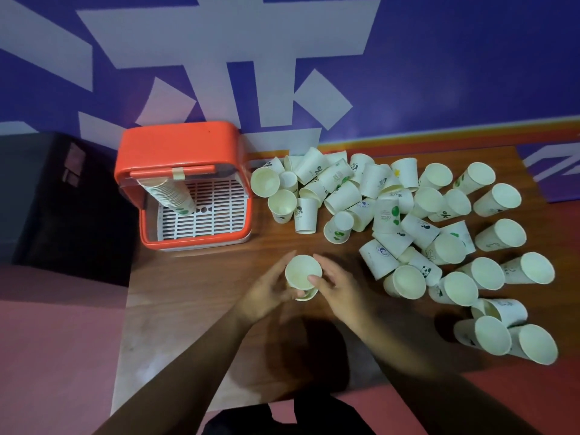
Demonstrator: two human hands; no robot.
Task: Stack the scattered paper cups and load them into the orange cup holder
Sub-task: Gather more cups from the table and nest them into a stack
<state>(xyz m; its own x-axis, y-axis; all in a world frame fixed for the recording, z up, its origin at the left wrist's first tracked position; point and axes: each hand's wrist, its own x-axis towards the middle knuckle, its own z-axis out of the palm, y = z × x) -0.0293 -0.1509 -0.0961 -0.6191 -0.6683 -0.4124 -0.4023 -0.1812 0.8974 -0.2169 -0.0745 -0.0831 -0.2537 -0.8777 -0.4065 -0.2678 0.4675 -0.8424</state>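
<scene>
Head view: both hands are meeting over the wooden table (194, 309), gripping a short nested cup stack (303, 274) between them. Left hand (266, 293) is wrapping the stack's left side, fingers curled round the wall, index finger stretched up beside the rim. Right hand (337, 288) is cupping the right side, thumb tip pressing on the top cup's rim. A second rim is peeking out just under the thumbs, so more than one cup; exact count can't tell. Up and left of the fingertips, the orange cup holder (185, 142) is sitting open, with a long loaded cup stack (169, 196) leaning inside over its white grid tray (216, 211). Right of the fingers, the scattered paper cups (408, 221) are lying in a loose pile, some upright, many tipped. Nearest loose cup is sitting just right of the right-hand knuckles, not touching.
</scene>
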